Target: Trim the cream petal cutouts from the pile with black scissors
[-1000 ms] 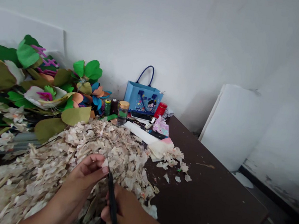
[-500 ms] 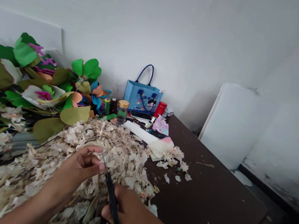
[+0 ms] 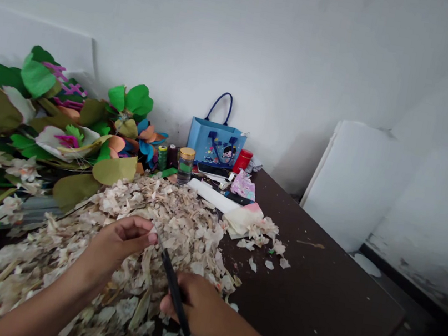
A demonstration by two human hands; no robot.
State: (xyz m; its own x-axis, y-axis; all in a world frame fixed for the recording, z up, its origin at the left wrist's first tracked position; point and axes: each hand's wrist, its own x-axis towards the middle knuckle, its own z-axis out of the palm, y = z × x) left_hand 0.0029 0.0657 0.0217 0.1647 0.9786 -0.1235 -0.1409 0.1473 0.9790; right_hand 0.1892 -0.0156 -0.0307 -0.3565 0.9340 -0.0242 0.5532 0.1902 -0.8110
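Note:
My right hand (image 3: 195, 305) is wrapped round a slim black-handled tool (image 3: 174, 290), which slants up and left to a thin metal tip. My left hand (image 3: 123, 237) is closed in a pinch beside that tip. Something small and pale shows at its fingertips, too small to make out. Both hands are over a wide heap of dry, whitish petal-like scraps (image 3: 194, 225) that covers much of the table.
Green, olive and white artificial flowers (image 3: 73, 134) pile up on the left. Behind the heap stand thread spools (image 3: 161, 157), a gold-lidded glass jar (image 3: 185, 166), a blue bag (image 3: 216, 141) and a red tin (image 3: 242, 160). The dark table's (image 3: 314, 294) edge runs down the right.
The left fingers have drawn closer together. My right hand has shifted slightly right, with the tool still in it, and the tool's lower end now shows. The view has shifted slightly.

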